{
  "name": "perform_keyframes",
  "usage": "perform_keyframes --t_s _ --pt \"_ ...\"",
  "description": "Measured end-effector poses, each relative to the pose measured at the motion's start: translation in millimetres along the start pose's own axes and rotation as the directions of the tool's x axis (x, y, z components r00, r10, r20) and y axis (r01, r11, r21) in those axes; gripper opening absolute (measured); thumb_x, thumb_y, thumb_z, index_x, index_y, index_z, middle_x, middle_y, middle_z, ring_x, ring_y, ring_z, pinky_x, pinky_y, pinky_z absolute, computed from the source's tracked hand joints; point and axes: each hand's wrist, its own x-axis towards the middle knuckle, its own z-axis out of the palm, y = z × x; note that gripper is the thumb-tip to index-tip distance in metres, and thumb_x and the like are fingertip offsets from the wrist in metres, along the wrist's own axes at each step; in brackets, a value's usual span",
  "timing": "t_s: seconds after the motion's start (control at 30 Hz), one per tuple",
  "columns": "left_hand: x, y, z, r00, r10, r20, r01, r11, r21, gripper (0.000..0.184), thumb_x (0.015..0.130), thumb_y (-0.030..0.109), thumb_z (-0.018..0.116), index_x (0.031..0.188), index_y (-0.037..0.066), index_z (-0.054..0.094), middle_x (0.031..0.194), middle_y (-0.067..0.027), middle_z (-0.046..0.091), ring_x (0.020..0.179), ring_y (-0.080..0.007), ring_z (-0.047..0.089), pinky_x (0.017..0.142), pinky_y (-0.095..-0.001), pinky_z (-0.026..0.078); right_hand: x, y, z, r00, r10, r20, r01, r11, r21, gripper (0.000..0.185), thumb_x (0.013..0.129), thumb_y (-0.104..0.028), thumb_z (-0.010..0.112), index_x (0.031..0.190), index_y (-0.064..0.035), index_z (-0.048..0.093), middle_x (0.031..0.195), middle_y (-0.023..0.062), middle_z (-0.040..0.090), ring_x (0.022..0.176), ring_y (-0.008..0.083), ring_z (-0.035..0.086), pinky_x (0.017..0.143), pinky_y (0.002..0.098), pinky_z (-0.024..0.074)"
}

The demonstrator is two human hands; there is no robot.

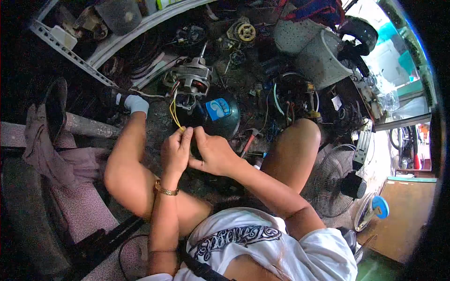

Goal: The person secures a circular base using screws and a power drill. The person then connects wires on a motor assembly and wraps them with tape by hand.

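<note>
My left hand pinches the lower end of some thin yellow wires between thumb and fingers. These wires run up to a metal motor with a shaft pointing upward. Close on the right, my right hand has its fingers curled near the wire ends; what it holds, if anything, is too small to make out. A blue label or packet lies on a dark round base just beyond my hands.
A red-handled hammer lies right of my hands. Motor parts and tools litter the dark floor. A perforated white bin stands at the upper right, a fan at the right. My knees flank the work area.
</note>
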Motion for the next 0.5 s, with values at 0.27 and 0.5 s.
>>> perform_keyframes --t_s 0.27,0.5 --pt "7.9 -21.4 13.1 0.992 0.0 -0.13 0.021 0.987 0.16 0.044 0.089 0.038 0.056 0.066 0.001 0.062 0.062 -0.0195 0.058 0.058 -0.0379 0.058 0.052 -0.0426 0.042 7.9 30.3 22.2 0.987 -0.159 -0.025 0.161 0.984 0.081 0.052 0.071 -0.032 0.059 0.106 0.0033 0.046 0.091 0.022 0.059 0.076 0.0422 0.059 0.065 0.0476 0.0503" --pt "12.4 -11.3 23.7 0.955 0.2 -0.218 -0.121 0.937 0.327 0.041 0.088 0.031 0.059 0.06 0.001 0.062 0.058 -0.0196 0.057 0.053 -0.0378 0.056 0.048 -0.0426 0.041 13.9 48.5 20.9 0.974 -0.227 0.004 0.225 0.968 0.106 0.04 0.064 -0.031 0.054 0.09 0.0003 0.057 0.08 0.0206 0.06 0.074 0.0418 0.058 0.065 0.0489 0.0491"
